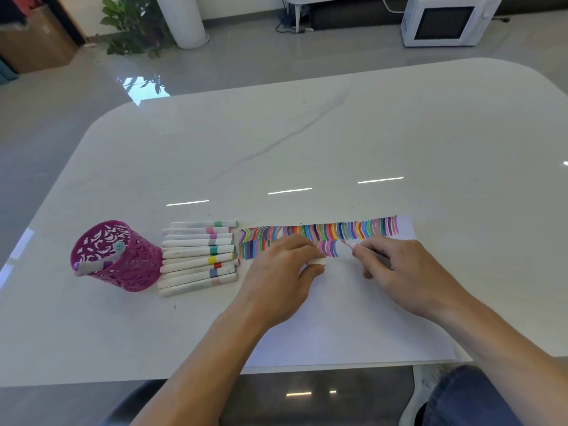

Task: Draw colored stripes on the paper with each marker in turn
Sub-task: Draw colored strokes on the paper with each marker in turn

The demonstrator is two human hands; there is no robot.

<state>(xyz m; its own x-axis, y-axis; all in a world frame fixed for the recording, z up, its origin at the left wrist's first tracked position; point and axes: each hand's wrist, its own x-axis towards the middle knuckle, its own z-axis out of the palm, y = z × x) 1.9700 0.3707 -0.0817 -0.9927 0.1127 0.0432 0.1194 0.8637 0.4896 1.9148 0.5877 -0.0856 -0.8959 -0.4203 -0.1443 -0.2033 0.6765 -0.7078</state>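
Observation:
A white sheet of paper lies on the table with a full row of coloured stripes along its far edge and a shorter second row beneath it. My right hand grips a white marker, its pale pink tip touching the paper just right of the second row's end. My left hand rests on the paper and pinches a white marker cap between thumb and fingers. Several capped white markers with coloured bands lie side by side left of the paper.
A magenta perforated pen cup stands left of the loose markers with two markers in it. The white marble table stretches far beyond the paper. On the floor behind it stand a microwave and a potted plant.

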